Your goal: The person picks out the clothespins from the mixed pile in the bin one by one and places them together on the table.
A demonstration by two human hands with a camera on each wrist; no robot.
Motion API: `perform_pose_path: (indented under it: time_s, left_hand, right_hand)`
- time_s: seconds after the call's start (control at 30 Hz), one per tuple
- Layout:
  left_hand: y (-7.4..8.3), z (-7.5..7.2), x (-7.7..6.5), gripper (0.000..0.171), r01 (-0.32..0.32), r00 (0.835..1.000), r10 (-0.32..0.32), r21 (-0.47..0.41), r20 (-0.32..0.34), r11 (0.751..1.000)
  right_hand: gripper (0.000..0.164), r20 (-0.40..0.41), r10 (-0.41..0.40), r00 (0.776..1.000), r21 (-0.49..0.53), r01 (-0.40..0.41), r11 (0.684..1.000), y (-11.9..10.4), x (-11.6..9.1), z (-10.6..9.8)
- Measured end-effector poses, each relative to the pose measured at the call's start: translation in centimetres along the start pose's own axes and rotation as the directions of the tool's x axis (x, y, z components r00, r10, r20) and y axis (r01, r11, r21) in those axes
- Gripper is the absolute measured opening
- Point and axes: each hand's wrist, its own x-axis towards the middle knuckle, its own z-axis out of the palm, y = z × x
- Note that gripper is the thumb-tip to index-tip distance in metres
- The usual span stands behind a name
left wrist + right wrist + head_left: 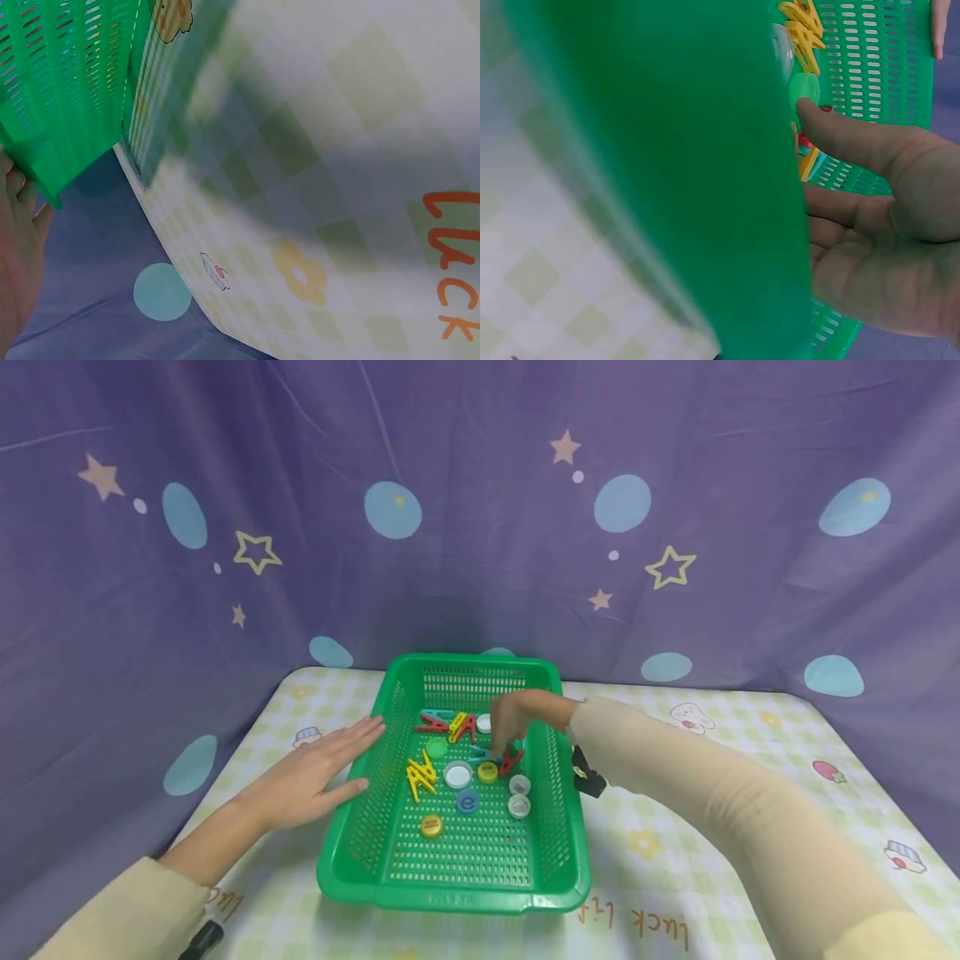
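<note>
A green plastic basket [450, 900] holds several clothespins and bottle caps. My right hand [513, 717] reaches over its right wall, fingers pointing down beside a blue clothespin [480, 755] and a red clothespin [512, 762]. In the right wrist view the thumb stands apart from the fingers, whose tips are hidden behind the basket wall. A yellow cap [487, 772] lies just in front of that hand. My left hand [318, 777] is at the basket's left rim with straight fingers. Yellow clothespins [422, 777] lie inside near that side.
Also in the basket are a white cap [458, 775], a blue cap [467, 802], a green cap [437, 747], a clear cap [519, 807] and another yellow cap [431, 827]. A checked tablecloth [675, 843] lies underneath; a purple curtain [480, 585] hangs behind.
</note>
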Motion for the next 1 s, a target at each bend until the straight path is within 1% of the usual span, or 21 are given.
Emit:
perform_pose_path:
  time_s: [0.03,0.1,0.2,0.23,0.3,0.33,0.4,0.47,0.53,0.57,0.6,0.63,0.7,0.83,0.87,0.93,1.0]
  left_hand:
    - [0.0,0.0,0.0,0.067,-0.001,1.000,0.001,-0.002,0.002,1.000]
    - [0.0,0.0,0.1,0.067,-0.003,1.000,0.003,-0.002,-0.001,1.000]
    - [0.1,0.0,0.1,0.067,-0.003,1.000,0.003,0.001,-0.001,1.000]
    - [0.1,0.0,0.1,0.067,-0.003,1.000,0.003,0.001,-0.001,1.000]
    - [0.1,0.0,0.1,0.067,-0.003,1.000,0.003,0.003,-0.002,1.000]
    - [0.1,-0.1,0.1,0.067,-0.002,1.000,0.002,0.005,-0.002,1.000]
    - [0.0,0.0,0.1,0.067,-0.001,1.000,0.001,0.006,0.000,1.000]
    - [0.0,0.0,0.1,0.067,0.002,1.000,-0.002,0.008,0.001,1.000]
    - [0.0,0.1,0.0,0.068,0.009,1.000,-0.009,0.007,0.005,1.000]
    - [-0.1,0.1,0.0,0.068,0.012,1.000,-0.012,0.003,0.008,1.000]
    - [-0.1,0.1,0.0,0.068,0.016,1.000,-0.016,-0.001,0.008,1.000]
    - [-0.1,0.1,0.0,0.068,0.017,1.000,-0.017,-0.003,0.008,1.000]
    - [-0.1,0.2,0.0,0.068,0.018,1.000,-0.018,-0.012,0.009,1.000]
    - [0.0,0.2,-0.1,0.068,0.015,1.000,-0.015,-0.019,0.005,1.000]
    - [0.0,0.2,-0.1,0.068,0.015,1.000,-0.015,-0.019,0.004,1.000]
    - [0.0,0.2,0.0,0.068,0.016,1.000,-0.016,-0.015,0.003,1.000]
    - [-0.1,0.2,0.0,0.068,0.018,1.000,-0.018,-0.013,0.005,1.000]
  right_hand:
    - [0.026,0.022,0.010,1.000,0.019,-0.010,1.000,0.1,-0.1,0.1]
    - [0.036,0.076,0.012,0.997,0.003,-0.012,1.000,0.1,-0.2,0.3]
    - [0.038,0.125,0.015,0.992,-0.043,-0.010,0.999,0.1,-0.2,0.6]
    - [0.037,0.127,0.013,0.992,-0.054,-0.006,0.999,0.0,-0.2,0.7]
    - [0.027,0.127,0.006,0.992,-0.076,0.004,0.997,0.0,-0.4,0.9]
    - [0.020,0.132,0.001,0.991,-0.097,0.012,0.995,0.0,-0.4,1.0]
    - [0.014,0.155,-0.017,0.988,-0.147,0.040,0.988,-0.1,-0.4,1.2]
    - [0.021,0.187,-0.039,0.982,-0.207,0.078,0.975,-0.1,-0.4,1.4]
    - [0.018,0.211,-0.060,0.976,-0.272,0.118,0.955,-0.2,-0.4,1.7]
    - [0.013,0.212,-0.070,0.975,-0.286,0.130,0.949,-0.2,-0.5,1.8]
    - [0.012,0.211,-0.076,0.975,-0.297,0.138,0.945,-0.2,-0.5,1.9]
    - [0.016,0.213,-0.083,0.973,-0.314,0.148,0.938,-0.2,-0.6,2.1]
    - [0.023,0.212,-0.087,0.973,-0.318,0.153,0.936,-0.3,-0.6,2.5]
    - [0.022,0.252,-0.080,0.964,-0.361,0.171,0.917,-0.4,-0.7,3.2]
    - [0.022,0.267,-0.082,0.960,-0.397,0.188,0.899,-0.5,-0.7,3.3]
    - [0.021,0.289,-0.085,0.953,-0.475,0.220,0.852,-0.6,-0.7,3.5]
    - [0.023,0.308,-0.092,0.947,-0.544,0.254,0.800,-0.8,-0.8,3.6]
